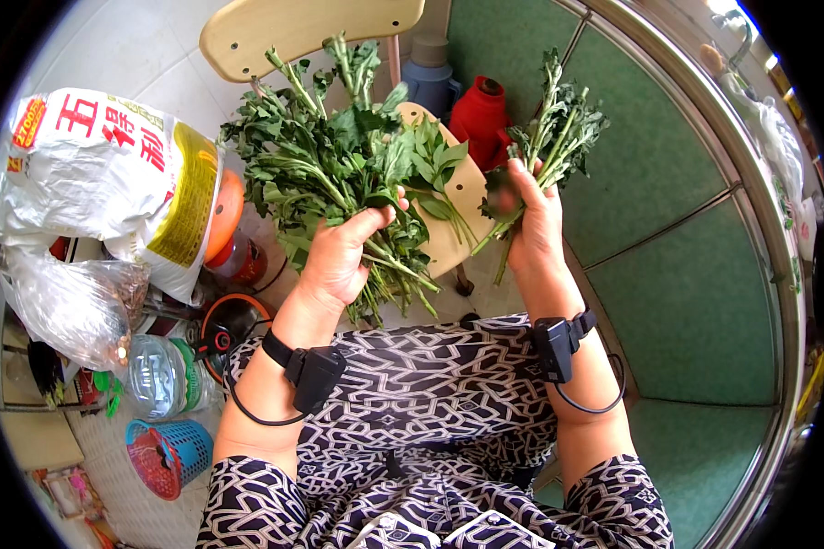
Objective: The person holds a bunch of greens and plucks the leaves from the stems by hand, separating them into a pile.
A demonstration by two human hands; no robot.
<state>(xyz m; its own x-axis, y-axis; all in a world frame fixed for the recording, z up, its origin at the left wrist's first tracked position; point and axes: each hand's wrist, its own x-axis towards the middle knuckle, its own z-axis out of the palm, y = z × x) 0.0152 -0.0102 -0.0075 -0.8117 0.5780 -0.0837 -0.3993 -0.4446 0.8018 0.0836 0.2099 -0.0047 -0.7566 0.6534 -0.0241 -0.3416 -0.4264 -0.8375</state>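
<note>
My left hand [343, 254] is closed around a large bunch of leafy green stems [302, 158], whose cut ends point down toward my lap. To the right, my right hand [537, 213] grips a smaller bunch of leafy stems [556, 137], with some stem ends poking out below the palm. Between the hands, a few loose leafy sprigs [436, 168] lie on the seat of a pale wooden chair [446, 254]. The larger bunch partly covers that seat. The two bunches are held apart from each other.
Beyond the chair's backrest [309, 27] stand a blue thermos [427, 79] and a red container [479, 113]. Green cabinet panels [666, 288] line the right. At left are a white flour sack [103, 165], a clear plastic bag [69, 302], a large water bottle [158, 374] and a blue basket [196, 446].
</note>
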